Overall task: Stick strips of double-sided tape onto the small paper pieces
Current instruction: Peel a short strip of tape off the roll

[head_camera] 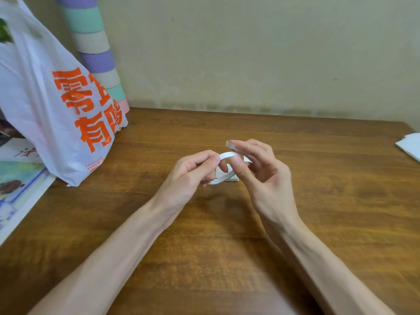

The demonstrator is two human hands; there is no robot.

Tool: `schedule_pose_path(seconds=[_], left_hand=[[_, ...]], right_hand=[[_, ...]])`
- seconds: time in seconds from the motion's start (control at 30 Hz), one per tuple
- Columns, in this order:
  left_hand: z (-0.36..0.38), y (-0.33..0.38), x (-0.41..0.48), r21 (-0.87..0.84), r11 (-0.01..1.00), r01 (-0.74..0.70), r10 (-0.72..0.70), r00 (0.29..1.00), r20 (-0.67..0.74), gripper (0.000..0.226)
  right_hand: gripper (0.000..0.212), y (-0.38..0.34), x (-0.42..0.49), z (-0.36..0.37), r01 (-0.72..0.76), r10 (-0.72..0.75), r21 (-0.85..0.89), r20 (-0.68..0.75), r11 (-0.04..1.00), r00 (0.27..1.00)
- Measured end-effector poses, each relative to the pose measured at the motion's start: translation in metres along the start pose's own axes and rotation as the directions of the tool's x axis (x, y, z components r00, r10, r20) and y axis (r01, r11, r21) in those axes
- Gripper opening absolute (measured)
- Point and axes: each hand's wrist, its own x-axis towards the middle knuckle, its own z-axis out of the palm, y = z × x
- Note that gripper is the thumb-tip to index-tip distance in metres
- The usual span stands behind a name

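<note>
**Tape ring pinched over the papers**

The left hand (pixel 193 171) and right hand (pixel 261 176) both pinch a thin tape ring (pixel 227 154). A short strip (pixel 230 143) clings to a right fingertip. It looks light, floppy and sticky, so it is probably best held by its edges. The small paper pieces (pixel 233 179) lie just beneath on the table (pixel 318 201). A plastic bag (pixel 56 98) stands well to the left.

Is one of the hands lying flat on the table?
No, the left hand and the right hand both grip the tape roll, fingers curled.
</note>
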Motion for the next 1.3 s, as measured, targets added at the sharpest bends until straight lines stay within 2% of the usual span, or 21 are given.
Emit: schedule_pose_path(seconds=[0.1,0.2,0.4,0.5,0.63,0.77,0.83,0.9,0.97,1.03,1.13,1.2,1.3], left_hand=[[0.001,0.005,-0.002,-0.025,0.999,0.020,-0.019,0.999,0.044,0.034],[-0.004,0.009,-0.006,-0.138,0.985,0.102,-0.073,0.977,0.198,0.033],[-0.003,0.009,-0.008,-0.243,0.941,0.234,-0.127,0.912,0.389,0.052],[0.000,0.006,-0.010,-0.356,0.891,0.282,-0.075,0.865,0.496,0.049],[-0.003,0.001,-0.012,-0.540,0.764,0.353,0.065,0.791,0.608,0.046],[0.000,-0.001,-0.012,-0.597,0.678,0.429,0.152,0.713,0.685,0.052],[0.000,0.000,-0.012,-0.616,0.679,0.400,0.149,0.746,0.649,0.049],[0.000,0.004,-0.010,-0.612,0.724,0.318,0.084,0.840,0.536,0.043],[0.001,0.009,-0.009,-0.569,0.790,0.231,-0.039,0.943,0.329,0.039],[0.003,0.011,-0.007,-0.461,0.877,0.135,-0.114,0.991,0.072,0.039],[0.008,0.005,-0.004,-0.086,0.996,-0.009,-0.010,0.976,-0.217,0.035],[0.010,-0.002,-0.003,0.112,0.991,-0.070,0.100,0.952,-0.288,0.021],[0.012,-0.008,-0.002,0.227,0.969,-0.102,0.171,0.936,-0.307,0.011]], right_hand=[[0.022,-0.003,0.000,-0.003,-0.028,0.028,-0.003,-0.007,1.000,1.000],[0.021,-0.008,-0.001,-0.004,-0.049,0.050,0.042,-0.021,0.998,0.999],[0.022,-0.007,-0.002,-0.003,-0.099,0.101,0.102,-0.007,0.990,0.995],[0.018,-0.007,-0.005,0.000,-0.133,0.133,0.124,0.011,0.983,0.991],[0.007,-0.006,-0.009,0.006,-0.188,0.179,0.142,0.076,0.972,0.981],[0.006,-0.004,-0.013,0.010,-0.218,0.199,0.151,0.130,0.964,0.971],[0.007,-0.002,-0.012,0.009,-0.206,0.196,0.139,0.083,0.969,0.977],[0.011,0.001,-0.009,0.007,-0.161,0.162,0.092,-0.004,0.983,0.987],[0.010,0.004,-0.007,0.004,-0.150,0.155,0.067,-0.073,0.986,0.985],[0.009,0.005,-0.006,0.003,-0.163,0.170,0.074,-0.101,0.984,0.980],[0.014,0.006,-0.006,0.002,-0.171,0.178,0.074,-0.094,0.982,0.980],[0.018,0.005,-0.006,0.003,-0.164,0.168,0.057,-0.058,0.985,0.984],[0.022,0.003,-0.007,0.005,-0.161,0.161,0.037,-0.012,0.986,0.987]])
